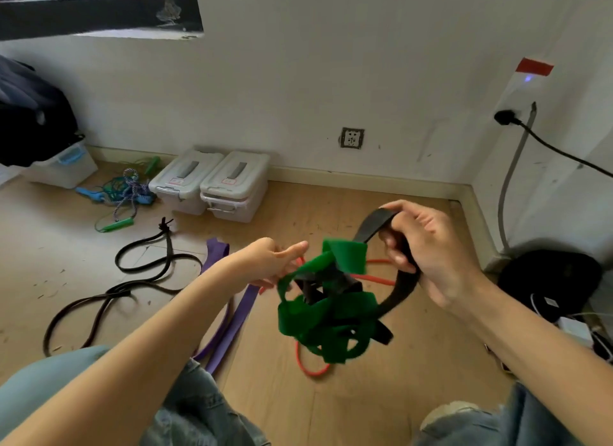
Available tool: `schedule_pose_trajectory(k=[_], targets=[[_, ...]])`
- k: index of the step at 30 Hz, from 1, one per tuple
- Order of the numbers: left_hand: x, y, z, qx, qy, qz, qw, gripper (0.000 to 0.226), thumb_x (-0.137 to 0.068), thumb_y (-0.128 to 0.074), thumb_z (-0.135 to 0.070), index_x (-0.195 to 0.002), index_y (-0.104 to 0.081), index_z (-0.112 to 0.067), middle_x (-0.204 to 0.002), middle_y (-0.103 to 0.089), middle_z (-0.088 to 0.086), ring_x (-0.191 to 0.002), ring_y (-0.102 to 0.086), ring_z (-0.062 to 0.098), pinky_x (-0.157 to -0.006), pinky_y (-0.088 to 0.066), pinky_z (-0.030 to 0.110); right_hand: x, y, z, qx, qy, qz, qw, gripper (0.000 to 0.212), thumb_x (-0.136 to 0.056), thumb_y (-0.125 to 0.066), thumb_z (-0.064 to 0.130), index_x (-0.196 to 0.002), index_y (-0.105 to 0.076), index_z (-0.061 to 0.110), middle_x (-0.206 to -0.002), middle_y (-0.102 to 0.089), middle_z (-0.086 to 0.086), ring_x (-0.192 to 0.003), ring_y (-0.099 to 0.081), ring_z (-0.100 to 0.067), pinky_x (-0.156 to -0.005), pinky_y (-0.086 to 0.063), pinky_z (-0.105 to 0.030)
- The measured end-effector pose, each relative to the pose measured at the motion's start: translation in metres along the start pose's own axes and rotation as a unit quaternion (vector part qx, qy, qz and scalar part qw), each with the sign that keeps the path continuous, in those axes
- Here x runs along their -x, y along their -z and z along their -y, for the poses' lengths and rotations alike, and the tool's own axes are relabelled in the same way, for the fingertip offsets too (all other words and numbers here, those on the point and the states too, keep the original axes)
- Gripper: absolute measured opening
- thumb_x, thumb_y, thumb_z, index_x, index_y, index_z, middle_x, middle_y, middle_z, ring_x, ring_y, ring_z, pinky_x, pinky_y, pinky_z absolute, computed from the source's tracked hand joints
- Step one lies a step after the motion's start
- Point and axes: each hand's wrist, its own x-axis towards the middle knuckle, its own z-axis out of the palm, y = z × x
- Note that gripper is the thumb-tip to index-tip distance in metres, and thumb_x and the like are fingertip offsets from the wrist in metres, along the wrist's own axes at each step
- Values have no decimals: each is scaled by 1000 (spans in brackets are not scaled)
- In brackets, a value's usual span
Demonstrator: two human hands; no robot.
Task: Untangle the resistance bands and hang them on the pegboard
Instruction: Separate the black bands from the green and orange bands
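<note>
Green flat rubber, the green band (326,316) hangs knotted with a black band (394,286) between both hands, above the floor. The right hand (431,249) curls round the black loop; the left hand (275,263) pinches green. A purple band (232,319) and red tube (310,367) lie below the fingers; nothing hangs yet, and no pegboard shows.

A green band (326,316) and a black band (396,288) are knotted up together in the middle of the frame, held up off the floor. The green one is wide and flat and twisted in loops. The black one curves up and to the right in a big loop. A thin red band (310,367) shows behind and below the knot. A purple band (232,319) lies flat on the floor, left of the knot. Another thin dark band (132,279) lies in loose loops at the left.
</note>
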Motion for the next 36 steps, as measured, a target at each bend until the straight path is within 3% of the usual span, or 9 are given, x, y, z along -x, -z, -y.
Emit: schedule_pose_trajectory(k=[4,8,13,16,20,23,28,31,36], targets=[[10,-2,-11,145,-189,197,951,43,-89,-57,-40,-130,-45,-40,-137,-46,-16,-123,-47,5,-93,-44,19,0,-8,8,-48,17,49,997,26,-94,-35,2,-83,-57,9,-54,-48,-5,-41,-41,-14,-38,-30,-23],[17,-16,-21,159,-232,238,930,38,-85,-57,-35,-122,-52,-39,-118,-64,-8,-109,-60,10,-89,-50,25,-2,-12,17,-159,-5,84,984,23,-97,-32,4,-92,-54,11,-57,-57,-4,-58,-66,-19,-54,-53,-23],[19,-14,-24,202,-236,250,917,34,-87,-55,-37,-118,-54,-22,-117,-64,4,-111,-61,21,-94,-49,31,-10,2,20,-283,-17,-29,959,19,-96,-40,8,-84,-55,8,-55,-57,-1,-52,-62,-13,-53,-52,-19],[21,-28,-29,140,-244,184,942,23,-84,-66,-18,-107,-59,-22,-100,-71,-1,-98,-67,17,-85,-54,32,-14,3,14,-243,-34,-28,969,22,-96,-37,5,-82,-54,7,-54,-57,0,-52,-63,-12,-53,-53,-18],[24,-20,-35,278,-184,76,940,15,-87,-61,-15,-100,-63,-9,-88,-73,8,-85,-70,22,-76,-58,35,-18,13,10,-166,-60,4,984,14,-89,-56,17,-98,-57,6,-82,-67,-3,-82,-69,-16,-72,-57,-24],[27,-8,-39,416,-126,77,897,19,-88,-58,-15,-104,-58,-4,-81,-73,12,-75,-72,24,-60,-58,34,-14,17,-1,199,-35,12,979,72,-65,-65,63,-124,-44,27,-119,-51,10,-105,-52,-4,-75,-43,-17],[33,-10,-46,514,-36,148,844,19,-93,-50,-20,-92,-59,-4,-74,-72,8,-63,-70,18,-52,-57,30,5,-6,-27,233,-99,294,922,61,-66,-71,59,-121,-46,46,-119,-58,20,-106,-57,3,-87,-47,-21],[28,-2,-44,528,-52,117,840,25,-93,-50,-28,-96,-61,-6,-82,-73,9,-69,-71,18,-56,-58,30,5,-17,-39,251,-26,176,952,33,-80,-70,30,-109,-56,35,-105,-65,14,-100,-60,-3,-86,-51,-26],[30,0,-28,272,-143,126,943,54,-63,-65,-54,-106,-64,-20,-98,-73,-2,-92,-69,12,-68,-54,17,-11,-4,-17,-5,-116,-16,993,12,-83,-63,8,-95,-64,10,-84,-66,-7,-74,-65,-16,-58,-52,-24]])
